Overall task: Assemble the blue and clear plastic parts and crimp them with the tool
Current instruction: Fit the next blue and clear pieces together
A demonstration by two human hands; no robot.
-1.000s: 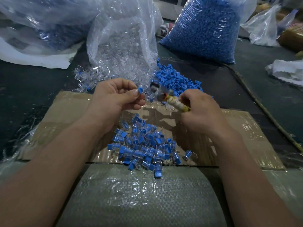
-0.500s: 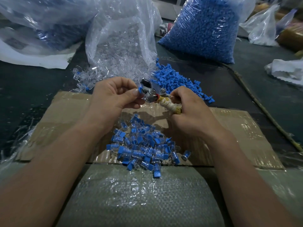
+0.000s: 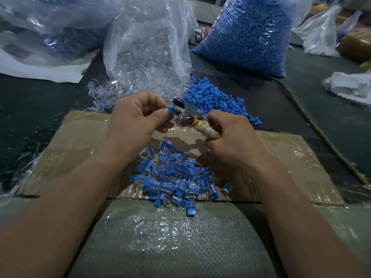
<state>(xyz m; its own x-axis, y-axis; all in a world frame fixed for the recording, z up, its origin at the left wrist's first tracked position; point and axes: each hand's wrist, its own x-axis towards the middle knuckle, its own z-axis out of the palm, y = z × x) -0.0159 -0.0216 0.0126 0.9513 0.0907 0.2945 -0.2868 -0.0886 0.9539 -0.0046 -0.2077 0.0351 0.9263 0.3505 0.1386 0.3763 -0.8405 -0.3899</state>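
The left hand [image 3: 136, 119] pinches one blue part [image 3: 170, 110] at its thumb tip, just beside the head of the one tool [image 3: 185, 115] gripped by the right hand [image 3: 234, 145], above one pile [image 3: 176, 177] of joined pieces at the near edge of the cardboard [image 3: 80, 137].

Piecework assembly workshop, no question about it. A bulging sack of blue plastic parts [image 3: 247, 33] stood at the back of the dark bench [image 3: 40, 101], and a bag of clear parts [image 3: 144, 53] spilled open near it. Loose blue parts [image 3: 212, 97] were heaped in front. A flattened cardboard sheet [image 3: 80, 137] carried a heap of assembled pieces [image 3: 174, 177]. A crimping tool [image 3: 188, 115] with a rag-wrapped handle was out, and a woven sack [image 3: 170, 237] lay nearest the camera.
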